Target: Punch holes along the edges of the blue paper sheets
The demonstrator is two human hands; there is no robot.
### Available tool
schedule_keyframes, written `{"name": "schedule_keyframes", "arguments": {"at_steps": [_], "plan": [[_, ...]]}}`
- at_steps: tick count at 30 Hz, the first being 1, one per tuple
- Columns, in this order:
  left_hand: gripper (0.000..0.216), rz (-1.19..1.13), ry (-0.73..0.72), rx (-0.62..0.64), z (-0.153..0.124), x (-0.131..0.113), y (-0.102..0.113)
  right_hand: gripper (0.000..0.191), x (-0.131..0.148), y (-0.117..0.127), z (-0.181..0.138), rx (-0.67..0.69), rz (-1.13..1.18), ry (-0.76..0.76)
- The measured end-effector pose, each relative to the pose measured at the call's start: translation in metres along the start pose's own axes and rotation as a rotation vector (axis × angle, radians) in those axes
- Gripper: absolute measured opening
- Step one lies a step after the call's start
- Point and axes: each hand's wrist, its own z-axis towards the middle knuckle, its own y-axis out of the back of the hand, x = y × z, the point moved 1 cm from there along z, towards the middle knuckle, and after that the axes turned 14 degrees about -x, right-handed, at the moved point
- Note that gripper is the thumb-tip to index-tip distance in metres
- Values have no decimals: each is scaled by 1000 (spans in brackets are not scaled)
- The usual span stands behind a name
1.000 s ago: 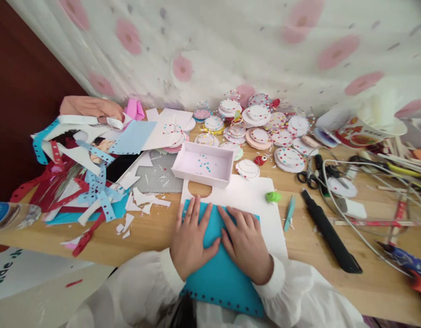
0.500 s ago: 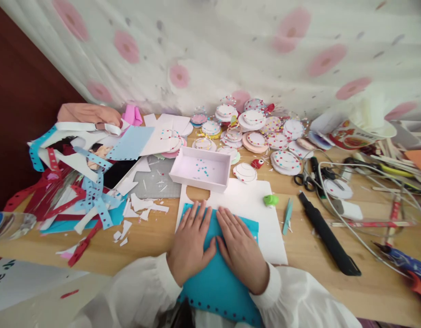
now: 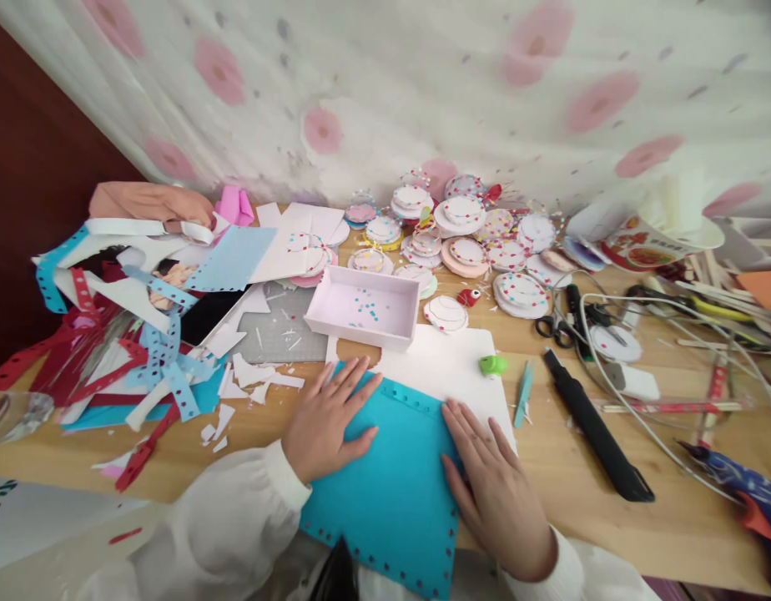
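Observation:
A bright blue sheet [image 3: 385, 476] lies in front of me, with rows of small punched holes along its near and right edges. Its far edge is a narrow folded strip [image 3: 411, 397] that also has holes. My left hand [image 3: 331, 419] lies flat on the sheet's upper left corner, fingers stretched out. At the right edge, my right hand [image 3: 495, 480] rests with fingers extended, partly on the sheet and partly on the white board [image 3: 473, 367] beneath. A pale pink open box [image 3: 365, 334] holding small blue dots stands just beyond the white board.
Paper scraps and punched strips [image 3: 173, 367] heap at the left. Several round layered paper pieces with beads [image 3: 464, 215] crowd the back. At the right lie a green punch [image 3: 493, 365], a teal cutter [image 3: 524, 394], a black tool [image 3: 598, 426], scissors [image 3: 555, 330], a white cable [image 3: 667, 467] and a glue gun [image 3: 736, 477].
My hands have moved apart, left hand to the left and right hand to the right and nearer me. More of the blue sheet and its folded far strip now shows.

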Motion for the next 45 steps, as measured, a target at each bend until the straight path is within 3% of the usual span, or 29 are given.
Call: {"name": "schedule_keyframes", "arguments": {"at_steps": [5, 8, 11, 14, 21, 28, 33, 35, 38, 41, 45], "plan": [[53, 11, 25, 12, 16, -28, 9, 56, 9, -4, -1, -42, -23, -7], [62, -80, -64, 21, 20, -54, -3, 57, 11, -6, -2, -61, -38, -12], [64, -66, 3, -1, 17, -64, -18, 56, 11, -6, -3, -51, -49, -10], [66, -19, 79, -31, 10, -57, -22, 56, 11, -6, -3, -41, -58, -18], [70, 122, 223, -32, -9, -25, -8, 56, 12, -6, -1, -39, -59, -65], [69, 133, 171, -47, -14, -11, -7, 54, 15, -9, 0, -82, -35, -68], [56, 145, 168, -39, 2, -23, 9, 48, -23, 13, 4, -157, 192, 42], [56, 122, 174, -43, 6, -39, 12, 40, -50, 27, 4, -324, 118, -107], [64, 22, 88, -48, 6, -59, 2, 42, -86, 41, -5, -422, -199, -365], [66, -54, -4, -17, 2, -57, -11, 60, -110, 40, -21, -307, -431, -474], [66, -97, -90, 57, -2, -25, -8, 50, -127, 29, -38, -183, -418, -482]]}}
